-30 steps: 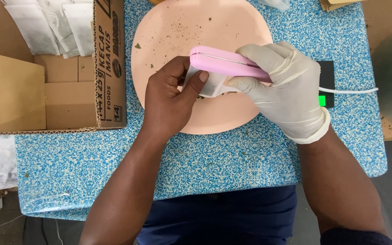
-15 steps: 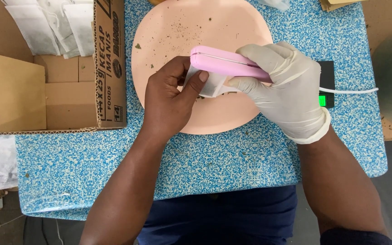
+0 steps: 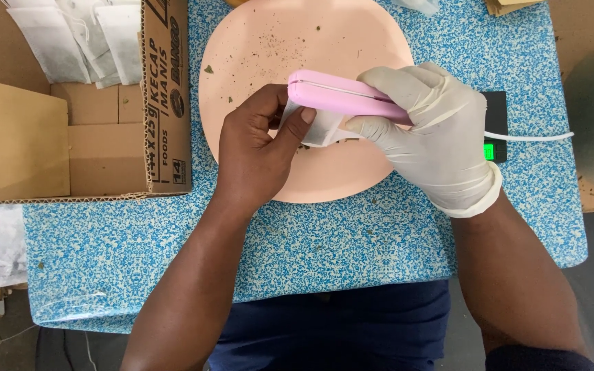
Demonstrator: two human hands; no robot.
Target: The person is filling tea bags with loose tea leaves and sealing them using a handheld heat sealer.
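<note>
Head view shows us pressing a pink handheld sealer (image 3: 342, 96) shut over the edge of a small white sachet (image 3: 317, 129), above the middle of a round pink plate (image 3: 256, 48). Our right hand (image 3: 434, 134), in a white glove, is closed around the sealer's body and seems to be squeezing it; our bare left hand (image 3: 256, 148) pinches the sachet between thumb and fingers, just at 9 o'clock of the sealer's tip. We judge the sealing step to be under way, with the sachet's upper edge caught in the tool's mouth (how far in, we cannot tell, since the sealer hides it). The next move would call for a steady squeeze, then lifting the upper bar before the sachet is drawn clear, with the left fingertips kept off the hot strip.

Brown crumbs (image 3: 269, 51) dot the plate toward 11 o'clock. An open cardboard box (image 3: 166, 103) sits at 9 o'clock of the plate, touching its rim, with pale sachets (image 3: 70, 34) heaped in its far compartment. A small black scale with a green display (image 3: 495, 137) lies at 3 o'clock, partly under the gloved hand, and a white cord (image 3: 537, 137) runs off from there toward 3 o'clock. All of it rests on a blue speckled table (image 3: 352, 247). The cord and scale crowd the right wrist; the box limits room to the left.
</note>
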